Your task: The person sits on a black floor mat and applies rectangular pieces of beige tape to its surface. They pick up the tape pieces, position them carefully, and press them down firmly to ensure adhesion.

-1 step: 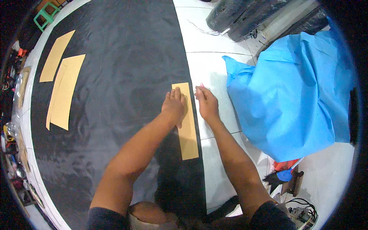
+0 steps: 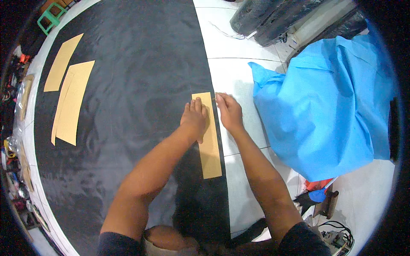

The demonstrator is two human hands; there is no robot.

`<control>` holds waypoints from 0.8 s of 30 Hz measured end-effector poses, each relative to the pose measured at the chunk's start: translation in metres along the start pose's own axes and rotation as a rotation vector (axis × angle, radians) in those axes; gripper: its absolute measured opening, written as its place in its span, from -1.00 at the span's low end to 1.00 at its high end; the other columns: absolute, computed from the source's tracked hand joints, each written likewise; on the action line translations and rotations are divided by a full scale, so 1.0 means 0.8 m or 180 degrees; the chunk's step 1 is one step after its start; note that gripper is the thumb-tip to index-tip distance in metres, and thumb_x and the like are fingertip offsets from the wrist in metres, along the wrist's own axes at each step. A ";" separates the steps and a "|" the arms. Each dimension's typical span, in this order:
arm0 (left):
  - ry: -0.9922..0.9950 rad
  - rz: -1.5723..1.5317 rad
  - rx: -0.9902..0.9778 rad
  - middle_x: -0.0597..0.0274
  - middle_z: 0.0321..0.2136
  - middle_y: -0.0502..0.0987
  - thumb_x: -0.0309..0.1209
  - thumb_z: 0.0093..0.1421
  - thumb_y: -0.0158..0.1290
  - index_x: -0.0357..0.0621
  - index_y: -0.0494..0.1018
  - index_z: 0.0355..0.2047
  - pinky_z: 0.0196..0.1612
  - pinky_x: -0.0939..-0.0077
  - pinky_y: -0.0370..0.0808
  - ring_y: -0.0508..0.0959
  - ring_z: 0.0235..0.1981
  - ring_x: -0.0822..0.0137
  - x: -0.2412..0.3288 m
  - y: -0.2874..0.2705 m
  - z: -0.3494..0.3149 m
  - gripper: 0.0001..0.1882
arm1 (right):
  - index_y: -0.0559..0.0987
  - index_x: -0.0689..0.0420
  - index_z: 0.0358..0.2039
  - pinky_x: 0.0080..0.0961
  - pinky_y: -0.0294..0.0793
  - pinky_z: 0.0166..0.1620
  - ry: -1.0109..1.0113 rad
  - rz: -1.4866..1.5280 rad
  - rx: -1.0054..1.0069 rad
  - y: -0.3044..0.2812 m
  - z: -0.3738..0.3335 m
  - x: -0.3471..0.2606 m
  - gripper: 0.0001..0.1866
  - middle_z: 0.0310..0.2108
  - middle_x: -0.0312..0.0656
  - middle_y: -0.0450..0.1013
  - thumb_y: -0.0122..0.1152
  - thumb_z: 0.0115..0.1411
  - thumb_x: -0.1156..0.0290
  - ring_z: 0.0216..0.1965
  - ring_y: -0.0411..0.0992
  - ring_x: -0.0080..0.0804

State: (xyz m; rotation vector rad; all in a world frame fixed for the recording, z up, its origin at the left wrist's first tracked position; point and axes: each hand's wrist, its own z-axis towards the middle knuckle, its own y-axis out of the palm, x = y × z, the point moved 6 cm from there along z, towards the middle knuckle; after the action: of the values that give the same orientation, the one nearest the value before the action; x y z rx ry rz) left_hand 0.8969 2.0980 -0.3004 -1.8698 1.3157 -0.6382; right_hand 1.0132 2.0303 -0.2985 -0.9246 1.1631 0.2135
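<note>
A long tan card strip [image 2: 211,158] lies on a wide black sheet [image 2: 141,94], close to the sheet's right edge. My left hand [image 2: 194,119] rests flat on the strip's upper half, fingers stretched out, pressing against it. Just right of the strip's top end is my right hand [image 2: 230,113], over the sheet's edge and the white tiles. Its thumb and fingers are pinched together. A thin, small thing seems to stick out from the fingertips towards the strip; its kind is too small to tell.
More tan card pieces [image 2: 76,106] lie at the sheet's far left. A big blue cloth bundle [image 2: 320,111] stands on the white tiled floor [image 2: 239,72] at right. Dark wrapped rolls [image 2: 265,21] are behind it. A green stool [image 2: 51,19] is at the far left corner; cables [image 2: 341,232] lie near right.
My right hand has shifted slightly up and left, with its fingertips turning nearer the card strip. My left hand stays put on the strip.
</note>
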 end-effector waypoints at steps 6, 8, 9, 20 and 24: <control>0.0043 0.0005 -0.0112 -0.32 0.47 -0.12 -0.05 -0.25 0.56 -0.37 -0.10 0.45 0.44 -0.01 0.08 -0.04 0.49 -0.18 0.005 -0.007 0.003 0.43 | 0.64 0.23 -0.09 -0.43 0.56 -0.09 0.0176 0.0401 -0.0407 0.057 0.056 -0.001 -0.71 -0.22 -0.07 0.64 0.20 0.35 0.26 -0.20 0.60 -0.34; 0.0038 0.0021 -0.0143 -0.32 0.46 -0.11 -0.06 -0.26 0.57 -0.38 -0.10 0.45 0.43 -0.04 0.10 -0.03 0.49 -0.20 0.004 -0.002 0.003 0.43 | 0.61 0.24 -0.10 -0.46 0.56 -0.11 0.0161 0.0142 -0.0574 0.067 0.058 -0.011 -0.73 -0.23 -0.09 0.64 0.19 0.36 0.29 -0.23 0.61 -0.38; 0.0057 0.0005 -0.0105 -0.33 0.46 -0.10 -0.07 -0.26 0.57 -0.39 -0.10 0.44 0.42 -0.05 0.11 -0.02 0.48 -0.21 0.004 -0.002 0.005 0.43 | 0.61 0.24 -0.10 -0.44 0.56 -0.12 0.0156 0.0096 -0.0610 0.068 0.059 -0.011 -0.73 -0.24 -0.09 0.64 0.18 0.36 0.29 -0.23 0.61 -0.37; 0.0086 -0.0007 -0.0247 -0.35 0.46 -0.09 -0.10 -0.20 0.55 -0.40 -0.13 0.45 0.39 -0.10 0.16 -0.01 0.48 -0.21 0.007 -0.013 0.001 0.40 | 0.60 0.18 -0.09 -0.33 0.57 -0.12 -0.0114 -0.0106 -0.0911 0.074 0.061 -0.012 -0.75 -0.24 0.00 0.64 0.16 0.34 0.31 -0.22 0.63 -0.16; 0.0092 0.0046 -0.0284 -0.33 0.46 -0.09 -0.05 -0.23 0.55 -0.34 -0.10 0.45 0.38 -0.08 0.17 0.01 0.48 -0.19 0.006 -0.018 0.000 0.41 | 0.59 0.16 -0.15 -0.22 0.57 -0.12 -0.0147 -0.0511 -0.0916 0.066 0.063 -0.011 -0.80 -0.27 0.04 0.61 0.15 0.32 0.34 -0.23 0.61 -0.03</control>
State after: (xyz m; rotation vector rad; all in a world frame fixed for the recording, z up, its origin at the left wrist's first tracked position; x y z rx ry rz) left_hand 0.9069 2.0960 -0.2890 -1.9272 1.3955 -0.6101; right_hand 1.0132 2.1026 -0.3134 -1.2545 1.0252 0.2749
